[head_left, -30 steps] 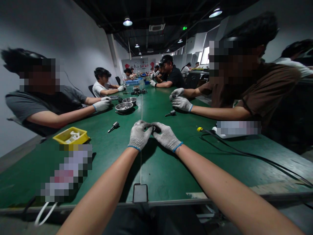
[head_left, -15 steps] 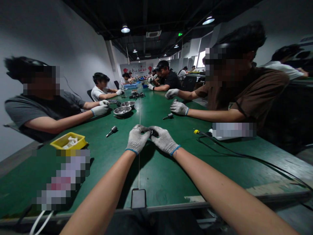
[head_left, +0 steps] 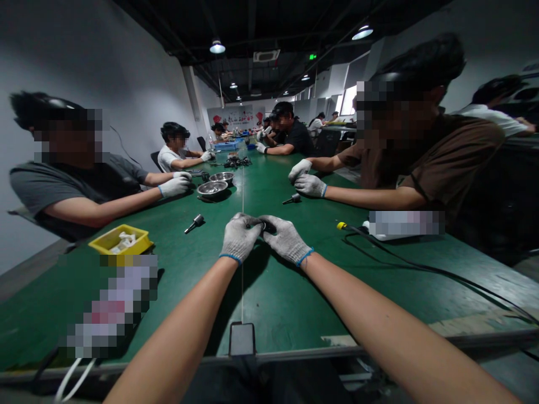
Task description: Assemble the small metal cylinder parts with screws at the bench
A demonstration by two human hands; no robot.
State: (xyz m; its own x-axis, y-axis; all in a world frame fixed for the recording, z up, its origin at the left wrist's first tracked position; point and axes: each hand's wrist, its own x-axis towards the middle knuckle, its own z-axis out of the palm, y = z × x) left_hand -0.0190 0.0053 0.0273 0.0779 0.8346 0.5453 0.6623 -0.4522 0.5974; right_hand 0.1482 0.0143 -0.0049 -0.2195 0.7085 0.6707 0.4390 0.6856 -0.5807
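My left hand [head_left: 241,240], in a white knit glove with a blue cuff, is closed with its fingertips pinched on a small dark part [head_left: 264,226]. My right hand [head_left: 286,240], gloved the same way, grips that part from the other side. The part shows a shiny ring-like edge; most of it is hidden by the gloves. Both hands meet just above the green table [head_left: 278,320]. To the left of them lies a metal piece with a thick cylindrical head and a thin shaft [head_left: 194,224].
A yellow bin [head_left: 145,246] with white scraps stands at left, near a blurred-out power strip. Two metal bowls [head_left: 213,189] sit farther back. A similar metal piece [head_left: 291,198] lies by a co-worker's gloved hands [head_left: 309,184]. Black cable [head_left: 404,259] crosses the right side.
My hands keep hold of the small dark part, with a slight shift of the fingers. The co-worker at right has brought both gloved hands together. The view has shifted slightly.
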